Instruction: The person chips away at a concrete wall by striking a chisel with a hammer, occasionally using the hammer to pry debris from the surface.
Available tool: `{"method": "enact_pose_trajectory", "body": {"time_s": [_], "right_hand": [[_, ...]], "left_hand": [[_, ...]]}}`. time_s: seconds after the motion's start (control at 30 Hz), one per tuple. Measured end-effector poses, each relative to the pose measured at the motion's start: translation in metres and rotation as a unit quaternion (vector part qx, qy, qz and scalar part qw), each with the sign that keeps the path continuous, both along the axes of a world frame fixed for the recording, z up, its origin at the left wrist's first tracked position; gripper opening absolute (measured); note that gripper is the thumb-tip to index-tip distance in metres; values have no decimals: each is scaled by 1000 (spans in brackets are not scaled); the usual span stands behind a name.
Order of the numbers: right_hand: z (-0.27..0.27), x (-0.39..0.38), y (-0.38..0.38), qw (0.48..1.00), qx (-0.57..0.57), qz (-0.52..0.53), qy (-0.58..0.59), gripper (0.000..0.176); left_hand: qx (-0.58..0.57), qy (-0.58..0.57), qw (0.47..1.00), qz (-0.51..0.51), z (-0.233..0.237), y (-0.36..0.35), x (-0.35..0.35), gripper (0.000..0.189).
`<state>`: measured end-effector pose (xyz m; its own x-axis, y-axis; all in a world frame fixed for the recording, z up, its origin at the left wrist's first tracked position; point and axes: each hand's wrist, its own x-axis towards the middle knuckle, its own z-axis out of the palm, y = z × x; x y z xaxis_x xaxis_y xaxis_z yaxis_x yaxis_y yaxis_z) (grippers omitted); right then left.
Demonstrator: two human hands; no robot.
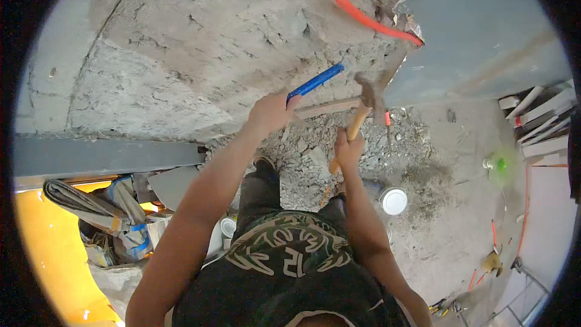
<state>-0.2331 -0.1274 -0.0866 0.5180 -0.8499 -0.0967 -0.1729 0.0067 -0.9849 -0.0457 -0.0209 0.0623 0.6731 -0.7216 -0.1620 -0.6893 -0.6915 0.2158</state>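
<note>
My left hand (272, 113) is closed around the near end of a blue chisel (318, 82). The far end of the chisel points up and right, against or close to the rough grey wall (200, 54); contact cannot be made out. To its right, my right hand (350, 147) grips the wooden handle of a hammer (359, 122). The metal hammer head (370, 95) is raised near the wall's lower right part, apart from the chisel.
Broken rubble (296, 145) covers the floor at my feet. An orange-red conduit (357, 15) hangs across the wall. A white-lidded bucket (393, 201) stands right of me. Folded sacks (91, 206) lie at left, stacked boards (548, 121) at right.
</note>
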Motion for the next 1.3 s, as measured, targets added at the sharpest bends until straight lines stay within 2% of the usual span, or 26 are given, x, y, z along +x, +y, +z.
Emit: {"method": "enact_pose_trajectory", "body": {"time_s": [0.1, 0.17, 0.2, 0.27, 0.4, 0.47, 0.5, 0.57, 0.6, 0.67, 0.7, 0.73, 0.77, 0.8, 0.83, 0.9, 0.93, 1.0, 1.03, 1.1, 1.13, 1.2, 1.23, 1.27, 1.3], "right_hand": [[27, -20, -15, 997, 60, -27, -41, 14], [68, -26, -25, 966, 74, -100, -226, 16], [85, -26, -29, 967, 74, -101, -224, 16], [111, -23, -36, 919, -11, -80, -386, 5], [124, -35, -36, 925, -20, -71, -374, 8], [123, -52, -42, 934, -121, 67, -330, 7], [132, -51, -36, 935, -120, 69, -327, 7], [155, -37, -18, 893, -70, -12, -444, 7], [154, -25, -10, 894, -69, -11, -443, 7], [141, 7, -2, 875, -93, -75, -469, 7], [86, 23, -11, 913, -223, -72, -333, 9], [35, 38, -20, 918, -346, -65, -183, 11], [37, 54, -17, 966, -245, -16, -76, 14], [39, 65, -11, 989, -139, 32, 33, 18], [36, 64, -9, 989, -143, 32, 33, 18], [28, 63, -5, 998, 18, -14, 55, 26], [45, 54, -3, 1000, -14, -10, -16, 24], [49, 30, -6, 987, -154, -33, -17, 24], [70, 21, -4, 987, -156, -29, -14, 24], [127, 10, -6, 965, -130, -14, -226, 21], [131, 16, -5, 965, -132, -7, -227, 21], [135, 33, -1, 882, 3, -73, -465, 21], [117, 42, -5, 882, 4, -70, -467, 21], [80, 53, -9, 946, -147, -52, -284, 20], [52, 56, -11, 953, -288, -32, -83, 20]], "left_hand": [[-12, 5, 1000, -2, -13, 8, -3, 48], [-53, 11, 998, 22, -20, 12, -2, 48], [-52, 13, 998, 22, -17, 11, -1, 48], [-70, 44, 996, 42, -4, 8, 3, 48], [-131, -4, 991, 6, -18, 5, 22, 48], [-100, 3, 995, 16, -18, -1, 29, 49], [-100, 6, 995, 18, -22, -1, 34, 49], [-100, 24, 995, 11, -30, 1, 42, 54], [-99, 25, 995, 12, -32, 2, 43, 54], [-125, 87, 988, 23, -33, 1, 41, 53], [-125, 86, 988, 25, -32, 1, 41, 53], [-121, 96, 988, 27, -31, 0, 40, 53], [-119, 106, 987, 29, -31, -1, 38, 54], [-121, 107, 987, 28, -38, 1, 38, 54], [-140, 90, 986, 30, -45, 2, 38, 53], [-167, 69, 983, 32, -50, -1, 46, 53], [-174, 79, 981, 31, -53, 1, 42, 52], [-186, 90, 978, 31, -56, -1, 37, 52], [-169, 103, 979, 42, -54, -2, 34, 54], [-154, 116, 980, 58, -56, -1, 31, 56], [-155, 121, 979, 57, -58, 0, 30, 56], [-159, 123, 978, 57, -59, -3, 30, 57], [-152, 130, 977, 72, -58, -4, 29, 56], [-143, 137, 976, 85, -57, -4, 29, 56], [-144, 138, 976, 84, -61, -2, 28, 56]]}}
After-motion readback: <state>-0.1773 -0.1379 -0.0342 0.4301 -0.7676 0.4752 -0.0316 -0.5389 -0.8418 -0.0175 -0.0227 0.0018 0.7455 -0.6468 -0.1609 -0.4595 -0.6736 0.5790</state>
